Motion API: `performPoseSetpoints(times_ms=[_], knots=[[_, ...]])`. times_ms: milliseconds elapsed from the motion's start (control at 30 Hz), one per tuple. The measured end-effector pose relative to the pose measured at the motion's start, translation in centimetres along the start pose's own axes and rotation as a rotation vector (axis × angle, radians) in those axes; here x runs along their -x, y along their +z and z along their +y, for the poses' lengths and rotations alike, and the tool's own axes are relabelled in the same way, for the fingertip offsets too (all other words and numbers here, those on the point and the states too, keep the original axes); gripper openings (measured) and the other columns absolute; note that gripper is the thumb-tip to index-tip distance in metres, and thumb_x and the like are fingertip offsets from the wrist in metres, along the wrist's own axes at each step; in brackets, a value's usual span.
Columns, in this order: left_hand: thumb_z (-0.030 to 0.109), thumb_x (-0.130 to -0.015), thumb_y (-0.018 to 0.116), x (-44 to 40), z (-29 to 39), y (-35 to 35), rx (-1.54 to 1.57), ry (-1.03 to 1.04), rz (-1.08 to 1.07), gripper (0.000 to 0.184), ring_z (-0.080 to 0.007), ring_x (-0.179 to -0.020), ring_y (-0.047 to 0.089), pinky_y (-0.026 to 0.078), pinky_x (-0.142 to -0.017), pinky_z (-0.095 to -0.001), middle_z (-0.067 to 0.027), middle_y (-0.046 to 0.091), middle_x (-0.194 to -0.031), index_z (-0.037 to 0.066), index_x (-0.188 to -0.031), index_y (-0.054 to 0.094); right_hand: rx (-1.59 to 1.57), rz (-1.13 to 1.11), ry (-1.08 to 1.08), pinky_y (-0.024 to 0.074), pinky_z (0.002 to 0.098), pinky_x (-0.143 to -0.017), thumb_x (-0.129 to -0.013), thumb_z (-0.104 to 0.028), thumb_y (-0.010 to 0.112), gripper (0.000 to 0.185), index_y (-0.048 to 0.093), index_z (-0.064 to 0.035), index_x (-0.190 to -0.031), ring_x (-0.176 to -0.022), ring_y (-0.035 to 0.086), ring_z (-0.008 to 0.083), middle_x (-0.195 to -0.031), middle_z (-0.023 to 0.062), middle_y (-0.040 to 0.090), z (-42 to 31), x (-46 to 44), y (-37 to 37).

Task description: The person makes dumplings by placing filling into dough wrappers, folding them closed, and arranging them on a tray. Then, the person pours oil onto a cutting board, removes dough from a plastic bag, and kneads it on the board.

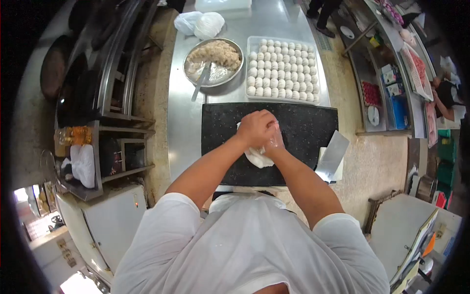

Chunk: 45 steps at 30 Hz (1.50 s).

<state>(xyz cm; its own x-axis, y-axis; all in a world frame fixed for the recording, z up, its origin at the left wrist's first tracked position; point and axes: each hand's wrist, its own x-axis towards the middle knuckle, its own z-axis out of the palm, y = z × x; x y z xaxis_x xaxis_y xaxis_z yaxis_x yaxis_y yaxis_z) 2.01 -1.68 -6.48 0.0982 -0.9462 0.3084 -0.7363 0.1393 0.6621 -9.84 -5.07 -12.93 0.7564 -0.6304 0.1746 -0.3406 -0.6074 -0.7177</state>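
On a black speckled board (pixel 225 147), my two hands come together over a soft white mass (pixel 260 159), dough or cloth, I cannot tell which. My left hand (pixel 255 128) lies uppermost, its fingers closed and bent over my right hand (pixel 274 141). Clear, shiny plastic seems to cover part of the right hand, and its fingers are mostly hidden under the left. White material shows below the hands and a little at their left side. A broad-bladed cleaver (pixel 333 156) rests at the board's right edge on something white.
Beyond the board stand a tray (pixel 283 99) of pleated white buns and a metal bowl (pixel 215 84) of pale filling with a spatula (pixel 201 82). White plastic bags (pixel 208 25) lie behind on the steel table (pixel 183 127). Shelves flank both sides; another person (pixel 448 95) is at far right.
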Motion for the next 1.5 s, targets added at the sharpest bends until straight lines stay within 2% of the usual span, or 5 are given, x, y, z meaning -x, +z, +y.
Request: performPoseSetpoints(times_ms=[300, 633, 1000, 1167, 1500], knots=[[0.04, -0.093, 0.06, 6.7, 2.4, 0.3, 0.972, -0.511, -0.103, 0.04, -0.0301, -0.111, 0.062, 0.048, -0.097, -0.0353, -0.0165, 0.063, -0.119, 0.008, -0.116, 0.067, -0.38, 0.001, 0.171, 0.05, 0.0416, -0.081, -0.075, -0.013, 0.077, 0.038, 0.06, -0.0057, -0.108, -0.098, 0.061, 0.0329, -0.103, 0.0152, 0.062, -5.6, 6.1, -4.4], [0.043, -0.087, 0.064, 5.7, 2.8, 1.8, -0.104, -0.143, -0.113, 0.05, -0.0362, -0.125, 0.053, 0.038, -0.108, -0.0513, -0.0183, 0.054, -0.136, 0.012, -0.126, 0.061, 0.162, -0.133, 0.086, 0.0444, 0.0438, -0.09, -0.079, -0.024, 0.068, 0.036, 0.061, -0.0084, -0.11, -0.105, 0.058, 0.03, -0.109, 0.012, 0.061, -1.1, 3.3, -1.4], [0.048, -0.087, 0.062, 2.6, -0.8, 2.1, 0.075, 0.017, -0.013, 0.06, -0.0403, -0.128, 0.049, 0.036, -0.109, -0.0512, -0.0234, 0.044, -0.146, 0.01, -0.133, 0.055, 0.651, -0.136, -0.025, 0.0422, 0.0427, -0.1, -0.08, -0.026, 0.065, 0.034, 0.064, -0.0112, -0.11, -0.112, 0.056, 0.0283, -0.112, 0.0101, 0.062, -1.6, -1.4, -4.2], [0.043, -0.094, 0.061, 5.4, -0.5, -1.7, 0.79, -0.369, -0.085, 0.06, -0.0396, -0.113, 0.059, 0.047, -0.096, -0.0434, -0.0265, 0.058, -0.127, 0.001, -0.135, 0.048, -0.06, -0.082, 0.405, 0.0514, 0.0431, -0.079, -0.091, -0.025, 0.06, 0.027, 0.063, -0.0049, -0.109, -0.091, 0.067, 0.0362, -0.099, 0.0167, 0.069, -1.5, 1.1, -2.6], [0.034, -0.077, 0.072, 8.1, 2.2, -4.5, 0.152, -0.068, -0.162, 0.051, -0.0392, -0.126, 0.047, 0.039, -0.103, -0.0527, -0.0171, 0.05, -0.138, 0.01, -0.121, 0.064, 0.269, 0.149, 0.302, 0.0421, 0.0449, -0.102, -0.086, -0.028, 0.063, 0.038, 0.06, -0.012, -0.121, -0.118, 0.055, 0.0285, -0.122, 0.012, 0.061, -4.5, 8.2, 7.7]])
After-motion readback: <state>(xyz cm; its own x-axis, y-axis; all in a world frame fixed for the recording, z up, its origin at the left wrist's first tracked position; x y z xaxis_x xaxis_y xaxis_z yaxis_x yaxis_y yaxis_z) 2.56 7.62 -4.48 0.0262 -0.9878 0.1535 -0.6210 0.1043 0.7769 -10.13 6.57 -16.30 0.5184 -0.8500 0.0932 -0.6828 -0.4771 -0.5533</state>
